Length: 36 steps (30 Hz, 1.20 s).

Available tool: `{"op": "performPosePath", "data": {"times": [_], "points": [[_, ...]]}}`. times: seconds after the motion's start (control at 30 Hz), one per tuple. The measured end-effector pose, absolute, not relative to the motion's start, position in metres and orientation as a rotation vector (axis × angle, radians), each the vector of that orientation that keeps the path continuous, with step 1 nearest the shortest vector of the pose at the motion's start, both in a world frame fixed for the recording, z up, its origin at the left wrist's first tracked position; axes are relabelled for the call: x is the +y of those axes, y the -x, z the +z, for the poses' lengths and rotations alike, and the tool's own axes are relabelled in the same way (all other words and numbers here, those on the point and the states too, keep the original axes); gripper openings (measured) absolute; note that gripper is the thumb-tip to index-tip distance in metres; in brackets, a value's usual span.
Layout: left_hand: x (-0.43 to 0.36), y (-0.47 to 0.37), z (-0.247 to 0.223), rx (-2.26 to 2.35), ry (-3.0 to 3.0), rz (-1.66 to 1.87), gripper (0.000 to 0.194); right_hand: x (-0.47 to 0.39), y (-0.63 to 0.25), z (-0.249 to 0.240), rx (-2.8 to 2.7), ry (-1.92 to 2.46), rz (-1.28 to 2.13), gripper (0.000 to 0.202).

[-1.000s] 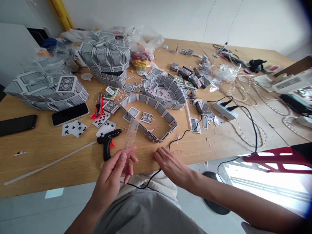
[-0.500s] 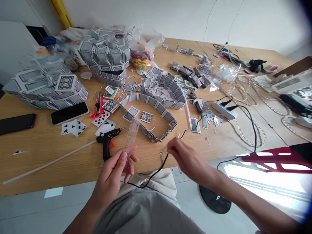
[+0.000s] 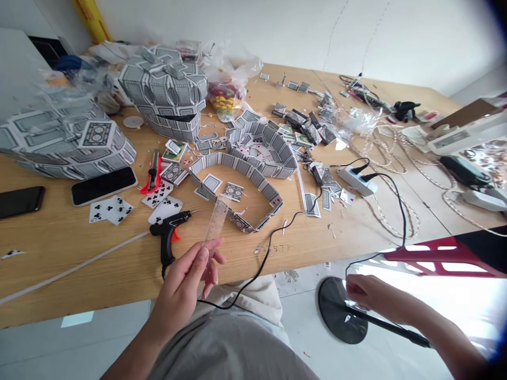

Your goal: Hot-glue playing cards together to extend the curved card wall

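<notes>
My left hand (image 3: 198,269) is closed on a clear plastic ruler (image 3: 217,217), thumb on top, the other fingers curled loosely beneath. The ruler's far end overlaps the near side of an open ring of joined playing cards (image 3: 269,194). Just left of this hand a black glue gun (image 3: 168,232) with an orange trigger lies on the table. My right hand (image 3: 366,293) is out past the table's front edge, above the floor beside a black round base (image 3: 336,316). Its fingers are curled closed; what they hold, if anything, is hidden.
Card-built boxes (image 3: 162,84) stand at the back left. Two phones (image 3: 103,186), a red utility knife (image 3: 152,171) and loose cards (image 3: 109,210) lie on the left. A black cable (image 3: 259,272) crosses the table's front edge. A power strip (image 3: 358,181) and rope (image 3: 396,216) are right.
My right hand has moved right and toward me, from the cable at the table's front edge to above the floor. My left hand keeps the ruler. The view has shifted slightly.
</notes>
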<state>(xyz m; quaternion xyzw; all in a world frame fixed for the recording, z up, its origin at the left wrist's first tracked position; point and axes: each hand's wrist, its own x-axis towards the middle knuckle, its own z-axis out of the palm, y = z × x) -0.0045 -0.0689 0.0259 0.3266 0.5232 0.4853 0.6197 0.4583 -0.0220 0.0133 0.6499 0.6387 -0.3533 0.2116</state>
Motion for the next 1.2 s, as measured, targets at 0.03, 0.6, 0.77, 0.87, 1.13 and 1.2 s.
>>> {"op": "performPosePath", "data": {"times": [0.03,0.6,0.77,0.87,1.13,1.2], "points": [[-0.068,0.003,0.026,1.194,-0.753,1.112,0.050,-0.028,-0.457,0.006,1.682,-1.733,-1.135,0.011],[-0.069,0.005,0.029,1.162,-0.687,1.110,0.047,-0.019,-0.402,-0.024,2.054,-1.607,-0.865,0.032],[-0.065,0.001,0.030,1.164,-0.706,1.076,0.043,-0.024,-0.381,0.007,1.973,-1.501,-1.236,0.034],[-0.063,-0.001,0.029,1.164,-0.727,1.047,0.040,-0.019,-0.363,0.033,2.084,-1.465,-1.357,0.016],[-0.070,-0.011,0.029,1.071,-0.767,0.876,0.036,0.002,-0.266,0.065,2.395,-1.314,-1.901,0.036],[-0.075,-0.012,0.030,1.059,-0.813,0.783,0.040,0.001,-0.241,0.056,2.458,-1.296,-1.963,0.046]]}}
